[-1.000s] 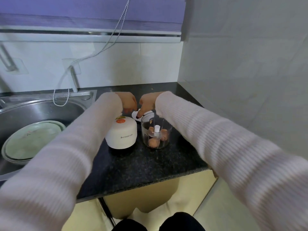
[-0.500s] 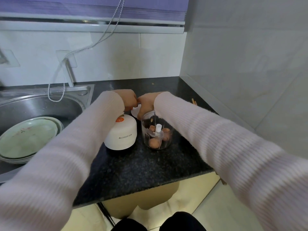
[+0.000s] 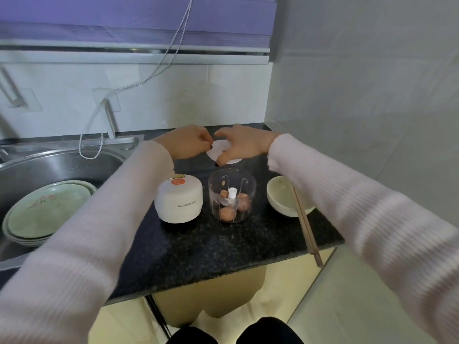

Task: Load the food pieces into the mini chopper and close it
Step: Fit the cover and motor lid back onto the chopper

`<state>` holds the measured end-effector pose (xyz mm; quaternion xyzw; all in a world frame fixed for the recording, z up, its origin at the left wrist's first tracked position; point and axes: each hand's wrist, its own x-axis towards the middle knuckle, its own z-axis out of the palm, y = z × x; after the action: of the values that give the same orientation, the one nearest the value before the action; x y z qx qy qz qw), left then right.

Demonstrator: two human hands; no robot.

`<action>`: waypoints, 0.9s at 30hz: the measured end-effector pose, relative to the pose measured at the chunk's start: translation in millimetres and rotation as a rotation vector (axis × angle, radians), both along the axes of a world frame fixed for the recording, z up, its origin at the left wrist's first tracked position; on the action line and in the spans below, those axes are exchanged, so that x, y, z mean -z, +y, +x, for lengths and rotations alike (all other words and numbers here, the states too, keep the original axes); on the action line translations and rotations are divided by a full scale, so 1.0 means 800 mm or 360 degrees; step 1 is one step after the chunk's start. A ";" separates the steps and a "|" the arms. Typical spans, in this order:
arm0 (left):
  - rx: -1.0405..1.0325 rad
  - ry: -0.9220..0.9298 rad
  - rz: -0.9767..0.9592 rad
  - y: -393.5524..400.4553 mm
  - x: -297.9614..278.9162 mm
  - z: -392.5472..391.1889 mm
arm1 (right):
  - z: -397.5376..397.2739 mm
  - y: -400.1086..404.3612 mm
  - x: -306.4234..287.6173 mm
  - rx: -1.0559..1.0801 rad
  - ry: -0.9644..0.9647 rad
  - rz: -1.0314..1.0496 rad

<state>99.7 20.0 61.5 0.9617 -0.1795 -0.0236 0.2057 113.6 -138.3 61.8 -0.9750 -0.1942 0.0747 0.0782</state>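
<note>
1. The clear chopper cup point(image 3: 232, 194) stands uncovered on the counter point(image 3: 198, 247), pinkish food pieces point(image 3: 226, 213) inside.
2. A white disc point(image 3: 221, 148) lies behind it, half hidden by the right hand point(image 3: 242, 142), fingers spread.
3. The left hand point(image 3: 188, 142) has curled fingers; whether it grips anything is unclear.
4. The white motor unit point(image 3: 178, 198) sits just beside the cup.

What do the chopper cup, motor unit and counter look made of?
Chopper cup: clear glossy plastic or glass; the food shows through. Motor unit: smooth white plastic, it seems, with printed logo. Counter: dark speckled polished stone, probably granite.
</note>
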 end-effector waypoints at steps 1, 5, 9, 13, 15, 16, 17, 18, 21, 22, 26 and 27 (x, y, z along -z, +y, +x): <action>0.0018 -0.0015 -0.0035 0.000 -0.003 -0.009 | -0.008 -0.006 -0.005 -0.0006 -0.0026 0.0042; 0.0038 -0.0092 -0.0195 -0.003 -0.004 -0.050 | -0.051 -0.025 -0.016 -0.0063 -0.0081 0.0148; 0.0059 -0.0129 -0.0217 -0.005 0.009 -0.089 | -0.096 -0.035 -0.007 -0.0144 -0.0098 0.0198; 0.0028 -0.0173 -0.0213 -0.005 0.024 -0.111 | -0.117 -0.038 0.007 -0.0153 -0.0040 0.0233; 0.0007 -0.0207 -0.0179 -0.006 0.029 -0.117 | -0.120 -0.038 0.011 -0.0162 -0.0037 0.0245; 0.0003 -0.0218 -0.0153 -0.006 0.031 -0.119 | -0.121 -0.037 0.013 -0.0168 -0.0034 0.0247; 0.0001 -0.0225 -0.0123 -0.006 0.034 -0.119 | -0.120 -0.037 0.015 -0.0173 -0.0029 0.0244; -0.0002 -0.0228 -0.0093 -0.006 0.036 -0.118 | -0.120 -0.037 0.016 -0.0176 -0.0024 0.0238; -0.0022 -0.0229 -0.0050 -0.005 0.042 -0.115 | -0.116 -0.035 0.019 -0.0176 -0.0006 0.0237; -0.0032 -0.0232 -0.0047 -0.005 0.044 -0.114 | -0.115 -0.035 0.020 -0.0179 -0.0003 0.0235; -0.0071 -0.0237 -0.0065 -0.005 0.049 -0.112 | -0.109 -0.033 0.020 -0.0193 0.0010 0.0234; -0.0076 -0.0236 -0.0071 -0.005 0.050 -0.111 | -0.108 -0.033 0.019 -0.0196 0.0010 0.0237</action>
<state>10.8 16.2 21.8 0.9600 -0.1716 0.0566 0.2138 27.0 -164.4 46.3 -0.9524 -0.2586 0.0679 0.1464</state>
